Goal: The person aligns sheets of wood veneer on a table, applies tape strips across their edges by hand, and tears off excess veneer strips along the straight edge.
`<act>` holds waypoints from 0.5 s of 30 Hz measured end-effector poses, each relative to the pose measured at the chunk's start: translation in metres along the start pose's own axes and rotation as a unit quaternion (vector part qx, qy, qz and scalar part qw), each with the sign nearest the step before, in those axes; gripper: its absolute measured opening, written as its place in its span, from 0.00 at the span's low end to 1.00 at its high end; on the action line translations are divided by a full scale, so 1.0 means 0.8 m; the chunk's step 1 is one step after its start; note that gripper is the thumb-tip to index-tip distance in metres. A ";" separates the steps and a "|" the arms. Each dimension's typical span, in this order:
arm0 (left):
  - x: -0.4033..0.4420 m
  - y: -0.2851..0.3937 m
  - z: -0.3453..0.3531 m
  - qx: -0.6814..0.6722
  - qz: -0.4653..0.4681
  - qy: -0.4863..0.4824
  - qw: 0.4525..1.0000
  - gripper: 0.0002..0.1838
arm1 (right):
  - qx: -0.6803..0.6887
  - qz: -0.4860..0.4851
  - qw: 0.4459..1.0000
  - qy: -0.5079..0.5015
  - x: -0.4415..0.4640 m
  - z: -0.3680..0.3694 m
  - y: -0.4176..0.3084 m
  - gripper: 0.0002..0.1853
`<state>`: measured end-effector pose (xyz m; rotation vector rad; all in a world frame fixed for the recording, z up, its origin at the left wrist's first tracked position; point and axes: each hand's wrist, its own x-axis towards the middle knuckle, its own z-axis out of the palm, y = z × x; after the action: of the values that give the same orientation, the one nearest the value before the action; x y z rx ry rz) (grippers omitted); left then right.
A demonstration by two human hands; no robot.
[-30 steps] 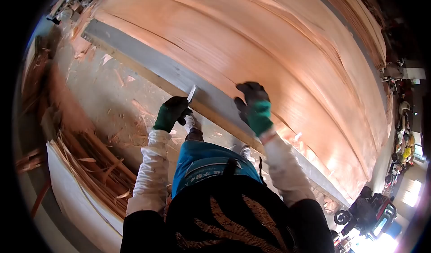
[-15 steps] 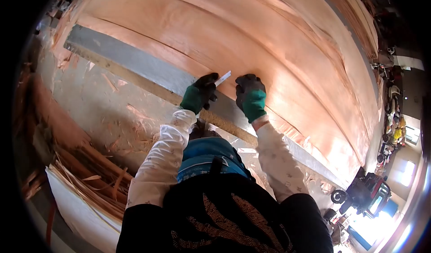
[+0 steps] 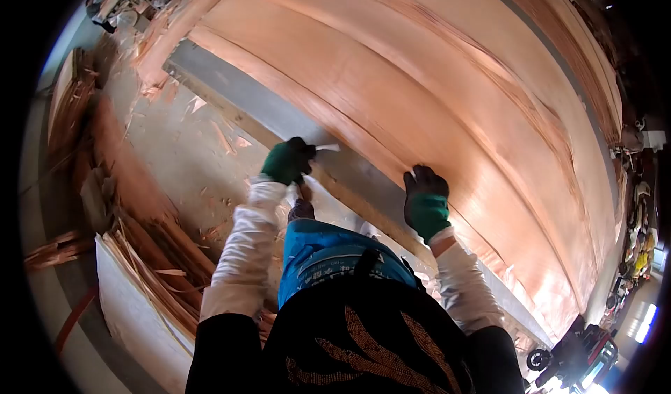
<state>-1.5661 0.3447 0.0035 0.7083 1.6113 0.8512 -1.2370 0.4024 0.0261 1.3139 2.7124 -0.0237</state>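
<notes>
One blade (image 3: 328, 147) in the tight left hand (image 3: 289, 161) points across toward the empty, loosely open right hand (image 3: 426, 202) by the wood (image 3: 391, 93).

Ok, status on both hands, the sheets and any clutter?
Left hand: gripping thin pale tool, blurred. Right hand: at wood sheets' near edge, contact unclear. Wood scraps on floor, not between hands.

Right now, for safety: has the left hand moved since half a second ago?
Yes: against the gray strip, the left hand has drawn back from the wood sheets.
</notes>
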 end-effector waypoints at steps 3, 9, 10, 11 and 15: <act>0.000 -0.011 -0.091 -0.073 0.028 0.006 0.997 0.12 | 0.159 -0.008 0.982 0.105 0.075 -0.061 -0.054 0.17; 0.028 0.013 -0.195 -0.123 0.015 0.028 0.992 0.13 | 0.258 0.013 0.941 0.220 0.297 -0.060 -0.198 0.17; 0.034 0.008 -0.218 -0.127 0.023 0.013 0.992 0.15 | 0.244 0.040 0.949 0.194 0.320 -0.052 -0.212 0.18; 0.038 0.010 -0.236 -0.129 0.018 0.009 0.991 0.15 | 0.229 0.066 0.956 0.169 0.341 -0.046 -0.224 0.18; 0.068 0.012 -0.290 -0.153 0.012 -0.045 0.987 0.18 | 0.167 0.135 0.969 0.125 0.368 -0.028 -0.247 0.18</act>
<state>-1.8045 0.3578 0.0081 0.5418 1.3553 1.0422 -1.5745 0.5105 0.0041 1.8918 2.7910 -0.3217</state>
